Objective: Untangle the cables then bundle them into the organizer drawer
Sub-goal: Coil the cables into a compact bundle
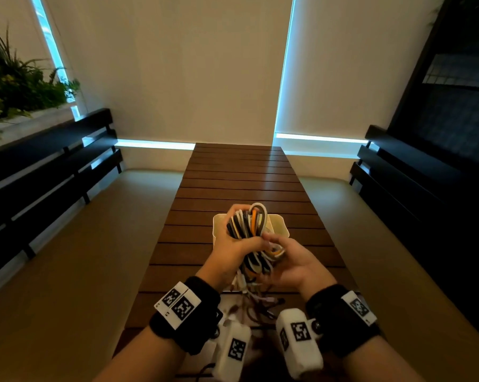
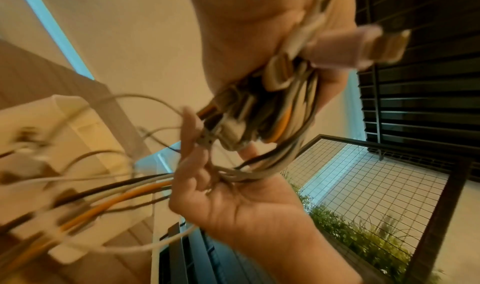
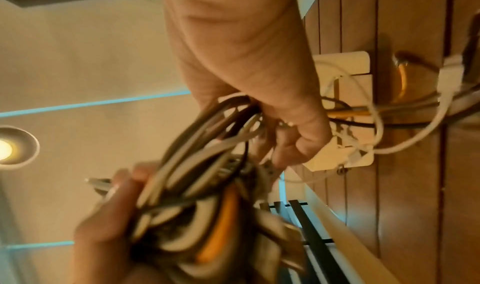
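A looped bundle of white, black, grey and orange cables (image 1: 250,224) (image 2: 280,112) (image 3: 207,216) is held in the air over a cream organizer drawer (image 1: 277,222) (image 2: 78,124) (image 3: 345,62) on the wooden table. My left hand (image 1: 233,233) (image 3: 103,227) grips the bundle's upper loops. Closer to me, my right hand (image 1: 279,257) (image 2: 233,202) (image 3: 246,62) curls its fingers round the lower strands. Loose cable ends (image 1: 257,301) trail down from the bundle, across the drawer and onto the table. Both wrist views are blurred.
The slatted wooden table (image 1: 241,175) runs away from me toward a blind-covered window. Dark slatted benches stand on the left (image 1: 48,166) and on the right (image 1: 415,172). A planter with green plants (image 1: 17,84) sits behind the left bench.
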`<move>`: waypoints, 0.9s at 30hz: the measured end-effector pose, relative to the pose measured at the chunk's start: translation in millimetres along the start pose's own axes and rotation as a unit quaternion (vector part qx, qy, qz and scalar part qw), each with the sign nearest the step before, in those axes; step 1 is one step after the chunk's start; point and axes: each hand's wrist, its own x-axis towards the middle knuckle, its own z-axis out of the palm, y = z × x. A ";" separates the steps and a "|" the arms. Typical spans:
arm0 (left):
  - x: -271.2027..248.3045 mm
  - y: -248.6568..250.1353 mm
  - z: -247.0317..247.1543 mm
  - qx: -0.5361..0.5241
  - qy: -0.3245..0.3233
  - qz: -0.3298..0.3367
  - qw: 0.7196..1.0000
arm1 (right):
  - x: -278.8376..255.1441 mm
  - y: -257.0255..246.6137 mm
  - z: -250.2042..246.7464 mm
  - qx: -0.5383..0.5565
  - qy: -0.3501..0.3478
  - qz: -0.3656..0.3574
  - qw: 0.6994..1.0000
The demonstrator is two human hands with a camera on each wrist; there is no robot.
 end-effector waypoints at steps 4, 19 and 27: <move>-3.5 -6.9 -6.9 0.004 -0.033 -0.101 0.994 | -2.9 -17.2 -4.0 0.133 0.068 -0.049 0.988; 5.2 -17.9 -8.9 -0.078 0.034 -0.219 0.972 | -2.5 6.5 5.9 -0.240 0.098 -0.212 0.942; 3.6 -28.2 -4.3 -0.067 0.082 -0.193 0.975 | 11.7 15.0 11.0 -0.222 0.124 -0.239 0.937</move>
